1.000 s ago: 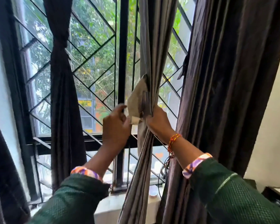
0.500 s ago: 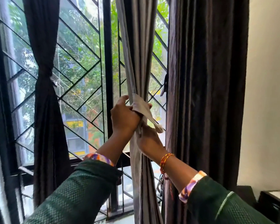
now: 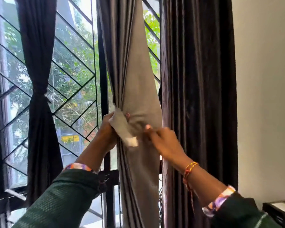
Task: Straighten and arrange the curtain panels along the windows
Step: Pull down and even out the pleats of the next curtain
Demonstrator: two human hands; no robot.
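At the window, both hands work at the middle of the grey curtain, which hangs between the black mullion and the dark curtain on the right. The left hand grips the grey curtain's left edge with fingers wrapped round the gathered folds; one fingertip shows through the cloth just right of the bunch. From that fist a pale tie strip slants down to the right and ends in a white tip. The right hand reaches in from the right with curled fingers, its thumb near the tie's white end; motion blur hides whether it pinches the tie or the curtain, so its hold cannot be told. Above the hands the grey curtain spreads wide and flat, and it narrows into tight pleats at the grip and below.

The dark curtain hangs straight and loose, touching the grey one's right edge, beside a plain wall. Well to the left, a second dark curtain is cinched at its waist against the diagonal window grille. Green foliage shows through the glass. Both arms wear green sleeves with patterned cuffs, and a red-and-yellow thread circles the right wrist. A dark box sits at the lower right corner.
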